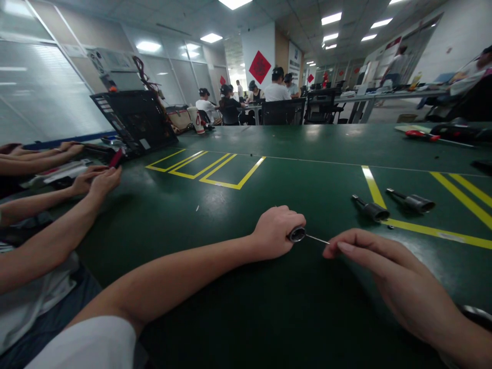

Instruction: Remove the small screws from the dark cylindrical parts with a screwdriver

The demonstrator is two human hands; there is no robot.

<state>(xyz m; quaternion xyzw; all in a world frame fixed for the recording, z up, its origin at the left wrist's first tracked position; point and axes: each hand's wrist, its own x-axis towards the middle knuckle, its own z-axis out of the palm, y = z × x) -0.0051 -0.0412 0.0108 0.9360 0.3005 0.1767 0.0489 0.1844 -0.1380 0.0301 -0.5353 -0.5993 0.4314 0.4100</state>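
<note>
My left hand is wrapped round a dark hole saw, its round open end facing me and the rest hidden in the fist. Between thumb and fingers, my right hand pinches a thin metal rod. The rod's other end reaches the side of the held hole saw; whether it sits inside cannot be made out. Two more dark cup-shaped hole saws with narrow shanks lie to the right: a nearer one and a farther one. A tiny black piece rests close to them.
Yellow tape lines mark the green table. At the far right lies a red-handled screwdriver. A black panel-like device stands at the back left. Co-workers' hands are at the left edge; one holds a red object.
</note>
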